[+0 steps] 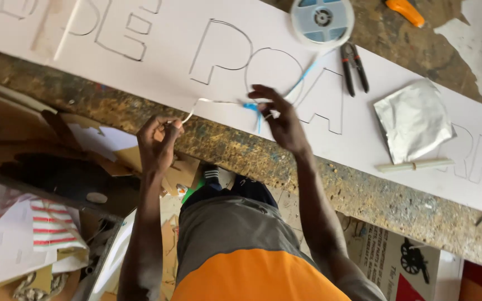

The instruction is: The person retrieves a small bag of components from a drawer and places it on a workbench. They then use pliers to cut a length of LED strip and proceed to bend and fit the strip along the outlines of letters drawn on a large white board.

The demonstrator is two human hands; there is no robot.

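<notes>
My left hand (159,140) pinches the free end of a thin white strip (207,102) over the worn table edge. My right hand (282,120) holds the same strip further along, where a blue backing (252,107) peels off it. The strip runs up from there to a round white reel (322,20) lying on a long white board (163,61) with outlined letters drawn on it.
Black pliers (354,67) lie next to the reel. A silver foil bag (414,120) and a pale stick (414,165) rest on the board at right. An orange tool (405,11) sits at the top. Cardboard scraps (112,156) and papers lie on the floor below.
</notes>
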